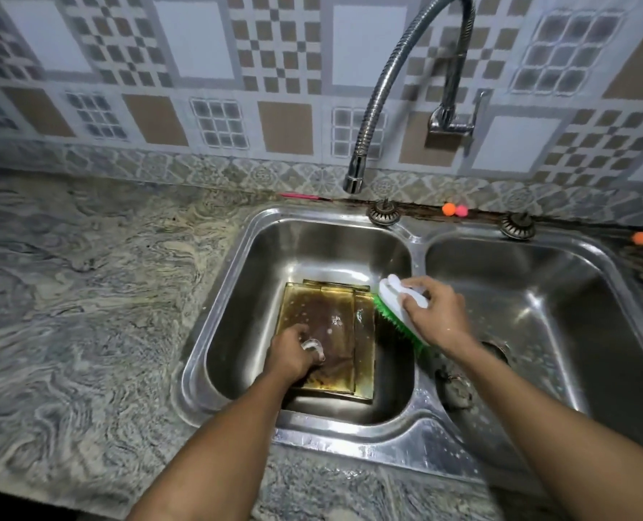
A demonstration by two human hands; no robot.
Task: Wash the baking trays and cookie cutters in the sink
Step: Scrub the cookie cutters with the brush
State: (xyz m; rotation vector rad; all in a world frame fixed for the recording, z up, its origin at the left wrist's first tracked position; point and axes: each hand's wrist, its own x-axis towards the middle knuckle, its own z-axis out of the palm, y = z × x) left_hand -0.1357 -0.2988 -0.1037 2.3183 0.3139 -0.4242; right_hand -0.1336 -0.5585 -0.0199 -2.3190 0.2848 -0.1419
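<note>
Scrubbing stage, I reckon. Nearest, the left hand (297, 355) curls round a small pale thing (313, 347), maybe a cookie cutter, hard to tell, over the stacked baking trays (363, 332) in the sink (237, 295)'s left basin. The right hand (436, 317) grips the scrub brush (395, 314) at the trays' right edge. Next up: bristles down onto that brown grime. The tap (354, 178) beyond looks off.

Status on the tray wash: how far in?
Done: nothing looks clean yet. The stacked trays sit in the left basin, brown-stained with a few suds.
In hand: the right hand grips the green-bristled brush at the trays' right edge. The left hand holds a small pale piece, possibly a cutter, on the top tray.
Left: scrubbing and rinsing. No water shows at the faucet.
</note>
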